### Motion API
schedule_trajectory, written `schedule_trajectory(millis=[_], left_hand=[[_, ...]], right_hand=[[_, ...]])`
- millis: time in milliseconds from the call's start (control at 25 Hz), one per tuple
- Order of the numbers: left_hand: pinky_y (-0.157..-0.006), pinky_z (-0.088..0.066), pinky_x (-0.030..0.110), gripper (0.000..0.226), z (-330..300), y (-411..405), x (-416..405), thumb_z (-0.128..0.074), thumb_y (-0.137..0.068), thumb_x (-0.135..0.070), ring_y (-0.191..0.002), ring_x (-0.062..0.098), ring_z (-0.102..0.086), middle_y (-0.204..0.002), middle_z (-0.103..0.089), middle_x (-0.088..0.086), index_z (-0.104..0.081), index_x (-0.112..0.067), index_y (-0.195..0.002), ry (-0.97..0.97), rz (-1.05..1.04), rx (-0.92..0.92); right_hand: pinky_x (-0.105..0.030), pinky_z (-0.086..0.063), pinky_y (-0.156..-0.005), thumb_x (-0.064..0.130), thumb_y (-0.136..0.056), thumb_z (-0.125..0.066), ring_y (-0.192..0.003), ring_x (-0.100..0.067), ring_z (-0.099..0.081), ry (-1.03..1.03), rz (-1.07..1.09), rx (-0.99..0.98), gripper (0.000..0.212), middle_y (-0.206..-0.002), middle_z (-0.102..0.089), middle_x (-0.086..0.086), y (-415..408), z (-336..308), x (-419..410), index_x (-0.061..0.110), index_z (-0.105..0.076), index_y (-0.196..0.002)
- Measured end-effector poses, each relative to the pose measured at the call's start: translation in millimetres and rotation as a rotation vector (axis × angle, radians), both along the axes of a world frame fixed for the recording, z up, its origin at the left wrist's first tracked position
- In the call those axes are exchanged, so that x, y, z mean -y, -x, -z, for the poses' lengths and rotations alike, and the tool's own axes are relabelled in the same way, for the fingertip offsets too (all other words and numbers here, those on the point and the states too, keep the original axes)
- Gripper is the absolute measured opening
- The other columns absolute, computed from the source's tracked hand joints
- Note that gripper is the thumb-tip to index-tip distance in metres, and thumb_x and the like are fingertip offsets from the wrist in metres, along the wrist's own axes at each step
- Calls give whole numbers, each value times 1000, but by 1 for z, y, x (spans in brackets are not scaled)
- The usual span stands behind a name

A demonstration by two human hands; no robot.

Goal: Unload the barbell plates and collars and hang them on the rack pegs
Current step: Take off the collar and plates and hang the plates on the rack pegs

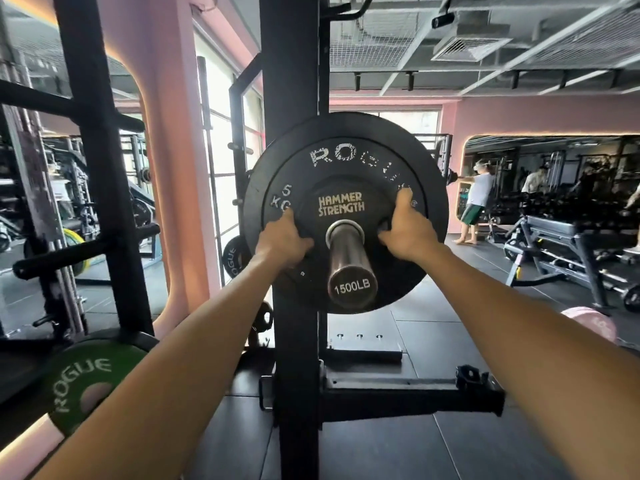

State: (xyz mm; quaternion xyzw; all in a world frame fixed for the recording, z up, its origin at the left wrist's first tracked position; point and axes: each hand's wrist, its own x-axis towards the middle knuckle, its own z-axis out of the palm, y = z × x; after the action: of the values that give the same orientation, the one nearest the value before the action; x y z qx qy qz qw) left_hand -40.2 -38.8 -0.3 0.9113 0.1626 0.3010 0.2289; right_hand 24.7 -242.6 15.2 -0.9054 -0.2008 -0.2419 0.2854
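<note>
Both hands grip the small black Hammer Strength plate: left hand, right hand, fingers curled round its edges. Plate sits on the steel barbell sleeve, against the black Rogue 5 kg plate. Black rack upright directly behind; green Rogue plate lower left.

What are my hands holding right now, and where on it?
Both hands grip the small Hammer Strength plate on the barbell sleeve: left hand at its left edge, right hand at its right edge.
</note>
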Motion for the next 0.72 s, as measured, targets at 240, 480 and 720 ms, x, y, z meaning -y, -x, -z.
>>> schedule_trajectory(millis=[240,480,720], left_hand=[[-82,-55,42,34,-1,106,36,-55,-82,-22,-92,36,-65,-101,-67,11,-56,-16,-116,-35,-2,62],[-83,-55,48,28,-4,194,69,-53,-83,-12,-92,40,-64,-101,-66,16,-55,-8,-111,-97,10,85],[-84,-54,43,31,-26,267,88,-56,-86,-14,-97,36,-64,-107,-65,16,-56,-8,-117,-150,-39,100]], right_hand=[[-35,-41,-74,17,-85,-55,-102,-39,-59,32,57,7,37,-109,-63,-15,101,0,37,15,-47,-121],[-36,-44,-76,8,-87,-51,-105,-37,-59,28,70,11,47,-114,-62,-14,194,-5,64,16,-46,-133],[-34,-44,-70,9,-84,-53,-98,-37,-61,25,7,38,33,-109,-63,-15,257,-25,82,11,-51,-117]])
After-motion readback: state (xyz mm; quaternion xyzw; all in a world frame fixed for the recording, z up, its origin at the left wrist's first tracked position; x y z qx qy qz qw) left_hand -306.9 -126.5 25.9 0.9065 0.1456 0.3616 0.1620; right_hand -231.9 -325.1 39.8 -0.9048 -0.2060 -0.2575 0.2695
